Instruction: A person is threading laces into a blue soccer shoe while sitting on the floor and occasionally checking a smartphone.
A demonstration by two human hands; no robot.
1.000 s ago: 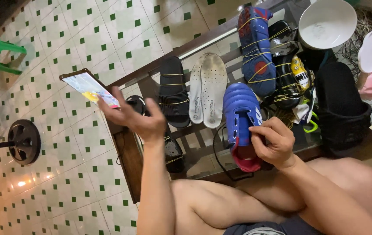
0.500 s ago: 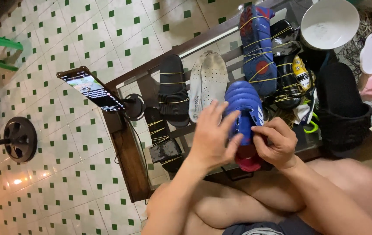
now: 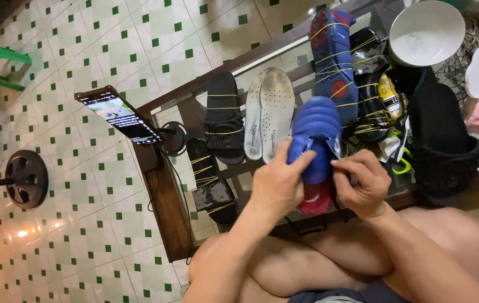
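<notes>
Centrally, both hands grip a blue shoe above the glass table
Left hand (image 3: pixel 277 188) and right hand (image 3: pixel 364 186) clasp the blue shoe (image 3: pixel 316 134) near its red heel, beside white insoles (image 3: pixel 270 112) on the glass table (image 3: pixel 250 182)

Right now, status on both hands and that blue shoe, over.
Left hand and right hand both have a grip on the blue shoe, held over the glass table. White insoles and banded shoes close beside it.

Glossy blue shoe over glass and wood

The ribbed shoe (image 3: pixel 319 134) shines like moulded plastic; the table (image 3: pixel 166 207) has a dark wooden frame, the floor (image 3: pixel 82 224) glazed tile, the bowl (image 3: pixel 425 31) smooth white.
</notes>
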